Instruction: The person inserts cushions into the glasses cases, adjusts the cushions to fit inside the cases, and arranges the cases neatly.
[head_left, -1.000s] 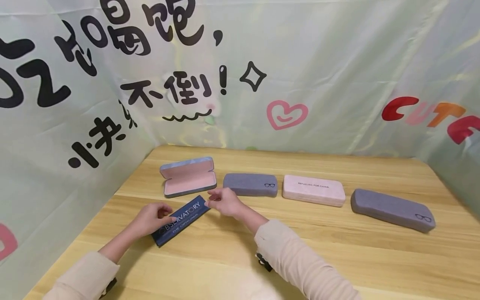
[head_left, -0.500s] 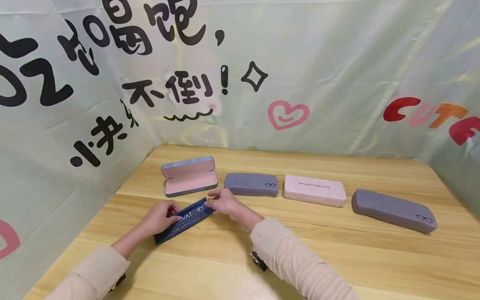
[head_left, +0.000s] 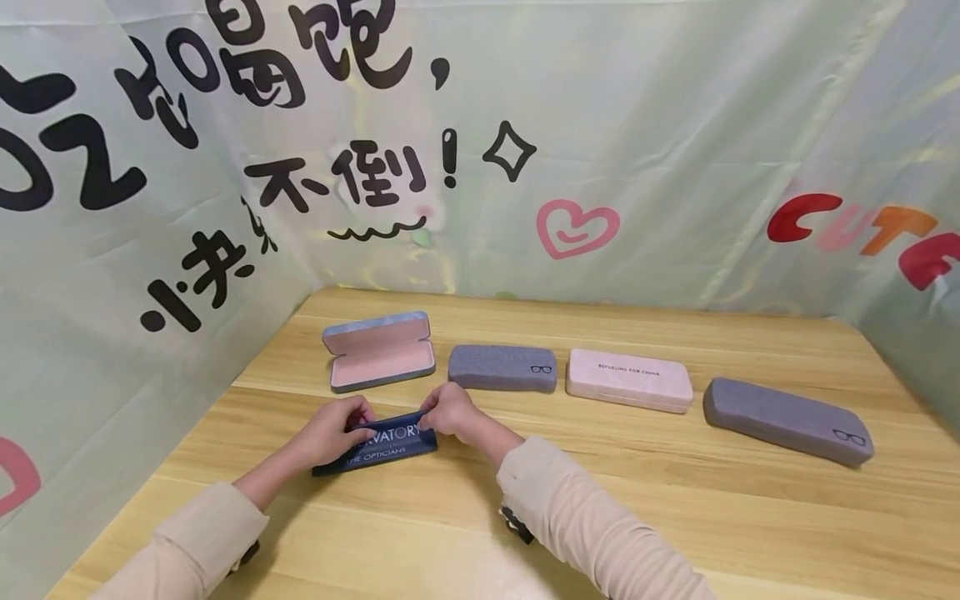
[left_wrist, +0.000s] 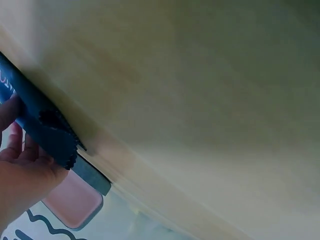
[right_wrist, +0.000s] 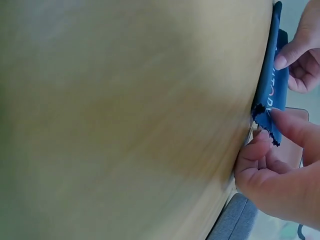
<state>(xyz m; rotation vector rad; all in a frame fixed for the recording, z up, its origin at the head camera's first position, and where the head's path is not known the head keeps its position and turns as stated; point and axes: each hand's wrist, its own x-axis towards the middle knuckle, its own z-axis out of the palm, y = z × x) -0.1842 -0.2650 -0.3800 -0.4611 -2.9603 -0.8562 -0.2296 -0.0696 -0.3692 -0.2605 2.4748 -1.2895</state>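
Observation:
Folded into a strip, a dark blue glasses cleaning cloth (head_left: 386,450) with white lettering and zigzag edges lies between my hands in the head view. My left hand (head_left: 330,432) pinches its upper edge near the left part, thumb in front over the lettering. At the right end my right hand (head_left: 454,410) pinches the upper corner. In the right wrist view the cloth (right_wrist: 272,85) shows layered, jagged edges close to my right thumb. Just behind the cloth stands an opened glasses case (head_left: 382,360), blue-grey outside and pink inside.
To the right in a row lie a blue-grey closed glasses case (head_left: 498,368), a pink closed one (head_left: 626,382) and a grey-purple closed one (head_left: 783,421). Printed fabric walls (head_left: 660,150) enclose the wooden table (head_left: 600,500) at the back and sides.
The cloth has turned from a steep slant to nearly level, its right end coming down and nearer. The left hand has shifted right; the right hand has lowered slightly with its corner.

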